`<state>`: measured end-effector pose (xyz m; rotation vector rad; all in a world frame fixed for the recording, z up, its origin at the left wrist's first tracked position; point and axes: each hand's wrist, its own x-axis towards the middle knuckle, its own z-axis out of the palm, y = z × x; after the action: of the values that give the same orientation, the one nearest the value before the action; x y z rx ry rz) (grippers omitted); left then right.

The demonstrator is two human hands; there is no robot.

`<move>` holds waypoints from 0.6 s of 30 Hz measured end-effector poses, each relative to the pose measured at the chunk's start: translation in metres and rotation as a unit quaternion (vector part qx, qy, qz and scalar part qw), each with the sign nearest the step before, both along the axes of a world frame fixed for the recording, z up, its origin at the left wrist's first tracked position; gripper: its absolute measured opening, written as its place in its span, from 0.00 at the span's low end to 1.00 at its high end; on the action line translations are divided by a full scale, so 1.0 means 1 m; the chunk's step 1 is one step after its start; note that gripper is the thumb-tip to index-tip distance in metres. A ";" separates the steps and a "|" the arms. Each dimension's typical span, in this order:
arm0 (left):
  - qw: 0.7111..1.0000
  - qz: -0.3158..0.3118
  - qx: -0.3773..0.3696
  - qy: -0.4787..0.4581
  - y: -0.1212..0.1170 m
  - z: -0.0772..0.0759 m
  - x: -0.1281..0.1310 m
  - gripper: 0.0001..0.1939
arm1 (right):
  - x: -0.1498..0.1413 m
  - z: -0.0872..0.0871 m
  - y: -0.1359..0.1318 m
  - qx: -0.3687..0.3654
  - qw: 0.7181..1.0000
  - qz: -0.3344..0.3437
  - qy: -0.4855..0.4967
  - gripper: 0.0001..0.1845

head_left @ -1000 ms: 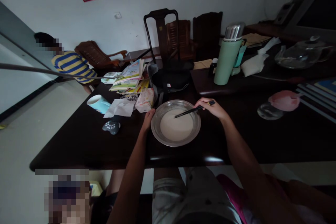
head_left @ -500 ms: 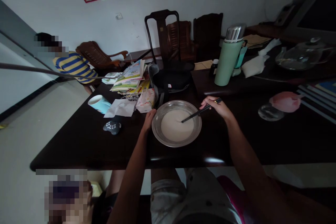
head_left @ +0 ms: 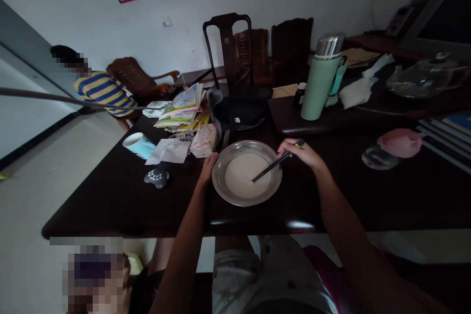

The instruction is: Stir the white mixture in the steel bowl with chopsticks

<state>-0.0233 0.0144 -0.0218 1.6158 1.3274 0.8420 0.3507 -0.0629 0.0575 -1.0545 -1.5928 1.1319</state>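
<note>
A wide metal bowl (head_left: 218, 187) stands on the dark wooden table (head_left: 121, 201) before me. Pale, milky batter-like liquid (head_left: 243, 184) fills its bottom. My left hand (head_left: 209, 167) grips the bowl's left rim, its fingers partly hidden against the outer side. Over the right rim, my right hand (head_left: 300, 152) is closed round a pair of dark chopsticks (head_left: 270, 169). They slant down to the left, with their tips in the liquid.
Left of the bowl are a light blue mug (head_left: 142, 146), a paper sheet (head_left: 168, 151), a tissue pack (head_left: 204, 140) and a grey paw-shaped object (head_left: 157, 178). A green thermos (head_left: 321, 88) stands behind right. A pink item (head_left: 400, 143) lies farther right. Two people are at the left.
The chopstick tips have shifted slightly left and toward me in the liquid. My right hand has moved a little left and tilted with them; my left hand keeps its place.
</note>
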 end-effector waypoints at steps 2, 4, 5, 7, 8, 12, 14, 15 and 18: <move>1.000 0.008 0.001 0.001 -0.001 0.002 0.001 0.26 | -0.008 0.000 0.000 0.012 0.998 0.053 -0.028 0.22; 1.000 0.014 0.000 0.000 -0.003 0.006 0.003 0.27 | -0.011 0.001 0.001 0.033 0.997 0.051 -0.047 0.21; 1.000 0.017 -0.002 0.000 -0.004 0.008 0.005 0.28 | -0.009 0.001 0.001 0.040 0.998 0.030 -0.047 0.21; 1.000 0.025 -0.008 -0.001 -0.008 0.013 0.009 0.28 | -0.003 0.001 0.002 0.038 0.998 -0.028 -0.030 0.21; 0.999 0.031 -0.012 -0.002 -0.010 0.016 0.011 0.29 | 0.000 0.001 0.001 0.027 0.998 -0.048 -0.016 0.21; 0.999 0.046 -0.022 -0.014 -0.017 0.027 0.020 0.29 | 0.000 0.000 0.000 -0.011 1.000 0.004 -0.005 0.22; 0.998 0.051 -0.019 -0.023 -0.019 0.031 0.024 0.31 | -0.006 0.000 0.000 -0.002 0.998 0.051 -0.030 0.22; 0.998 0.052 -0.016 -0.026 -0.021 0.032 0.026 0.31 | -0.008 0.001 0.001 0.010 0.997 0.059 -0.042 0.22; 0.998 0.049 -0.012 -0.030 -0.023 0.036 0.029 0.30 | -0.004 0.002 0.002 0.037 0.998 0.008 -0.045 0.22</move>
<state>0.0058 -0.0089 0.0146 1.5054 1.3795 0.9231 0.3463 -0.0612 0.0590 -1.0586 -1.7043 1.0412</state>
